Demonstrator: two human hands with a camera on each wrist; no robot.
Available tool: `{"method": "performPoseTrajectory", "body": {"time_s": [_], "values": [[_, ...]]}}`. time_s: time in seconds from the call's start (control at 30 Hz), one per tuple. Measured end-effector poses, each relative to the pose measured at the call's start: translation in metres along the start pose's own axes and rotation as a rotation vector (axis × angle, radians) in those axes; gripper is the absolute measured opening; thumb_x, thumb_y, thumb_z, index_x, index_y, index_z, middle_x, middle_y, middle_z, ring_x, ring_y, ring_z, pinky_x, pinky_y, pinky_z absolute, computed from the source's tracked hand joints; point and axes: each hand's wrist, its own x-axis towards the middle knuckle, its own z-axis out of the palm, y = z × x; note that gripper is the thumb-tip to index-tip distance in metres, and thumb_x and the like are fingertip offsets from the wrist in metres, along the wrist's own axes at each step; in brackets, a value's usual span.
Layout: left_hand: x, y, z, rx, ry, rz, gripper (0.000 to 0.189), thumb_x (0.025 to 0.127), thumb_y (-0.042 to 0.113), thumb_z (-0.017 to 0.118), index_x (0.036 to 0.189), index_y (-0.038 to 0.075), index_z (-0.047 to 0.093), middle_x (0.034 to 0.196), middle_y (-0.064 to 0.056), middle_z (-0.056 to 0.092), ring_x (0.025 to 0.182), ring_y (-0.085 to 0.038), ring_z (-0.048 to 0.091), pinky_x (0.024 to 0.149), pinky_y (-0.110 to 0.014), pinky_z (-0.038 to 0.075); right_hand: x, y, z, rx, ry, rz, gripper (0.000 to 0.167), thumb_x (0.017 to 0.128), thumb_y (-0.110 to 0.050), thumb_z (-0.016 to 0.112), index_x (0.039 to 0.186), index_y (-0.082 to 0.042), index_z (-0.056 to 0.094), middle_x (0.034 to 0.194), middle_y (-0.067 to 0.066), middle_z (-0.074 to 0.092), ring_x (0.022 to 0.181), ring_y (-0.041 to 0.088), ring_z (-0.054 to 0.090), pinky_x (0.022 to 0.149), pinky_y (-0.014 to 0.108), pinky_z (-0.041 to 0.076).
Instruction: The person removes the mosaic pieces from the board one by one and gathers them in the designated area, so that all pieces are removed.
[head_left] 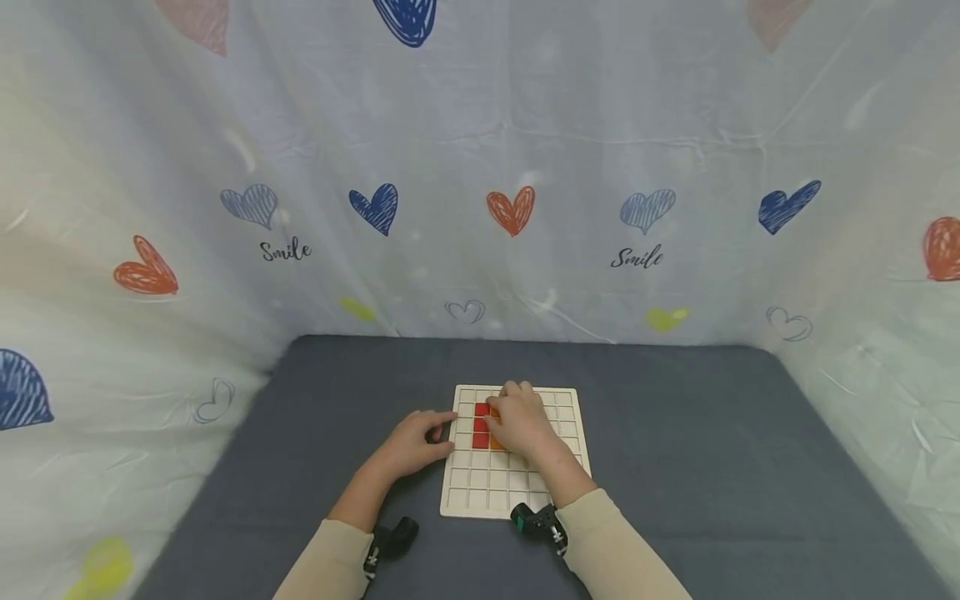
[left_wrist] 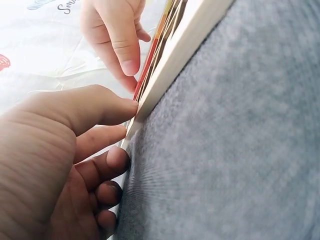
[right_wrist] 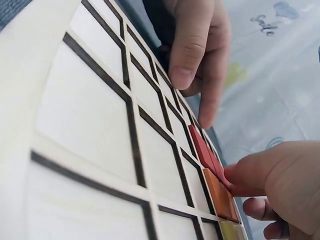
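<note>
A pale wooden grid board lies flat on the dark cloth. Its left rim is touched by the thumb and forefinger of my left hand; the remaining fingers curl loosely beside the edge in the left wrist view. My right hand is over the upper middle of the board, fingertips on or close to the coloured tiles. Red tiles form a column there, with orange tiles alongside, partly under that hand. A yellow tile shows beyond the orange in the right wrist view. No tile is visibly lifted.
Dark grey cloth covers the table around the board. A pale curtain printed with hearts encloses the back and sides. Small black cameras are strapped to both wrists, the right one above the board's lower edge.
</note>
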Motion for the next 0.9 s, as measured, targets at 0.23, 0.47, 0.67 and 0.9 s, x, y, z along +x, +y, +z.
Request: {"method": "performPoseTrajectory", "body": {"time_s": [0.23,0.47,0.67,0.9], "values": [[-0.001,0.000,0.000,0.008,0.003,-0.006,0.046,0.091,0.018,0.077,0.135,0.009,0.068,0.076,0.005,0.047,0.074,-0.014,0.041,0.070,-0.035,0.036,0.001,0.001,0.003,0.053,0.083,-0.016,0.027,0.097,-0.022,0.072,0.120,-0.008,0.077,0.102,0.003,0.060,0.085,0.018,0.041,0.072,0.033,0.037],[-0.001,0.000,0.000,0.004,0.009,-0.005,0.047,0.091,0.019,0.077,0.135,0.009,0.068,0.076,0.004,0.047,0.074,-0.014,0.041,0.069,-0.035,0.035,0.004,0.000,0.007,0.085,0.149,0.012,0.025,0.091,-0.016,0.078,0.114,-0.008,0.080,0.096,0.001,0.060,0.082,0.016,0.044,0.071,0.031,0.038],[0.000,0.000,0.002,0.003,0.008,-0.004,0.047,0.090,0.018,0.077,0.136,0.009,0.068,0.076,0.004,0.047,0.074,-0.015,0.041,0.068,-0.034,0.035,0.004,-0.001,0.007,0.077,0.177,0.025,0.024,0.089,-0.018,0.080,0.111,-0.009,0.081,0.096,0.000,0.061,0.082,0.016,0.047,0.070,0.031,0.039],[0.000,-0.001,0.001,0.000,0.014,-0.007,0.047,0.090,0.018,0.077,0.135,0.009,0.068,0.076,0.004,0.047,0.074,-0.015,0.042,0.069,-0.034,0.035,0.002,0.002,-0.003,0.135,0.180,-0.009,0.026,0.091,-0.021,0.080,0.113,-0.009,0.080,0.098,0.003,0.062,0.083,0.018,0.049,0.072,0.033,0.043]]}}
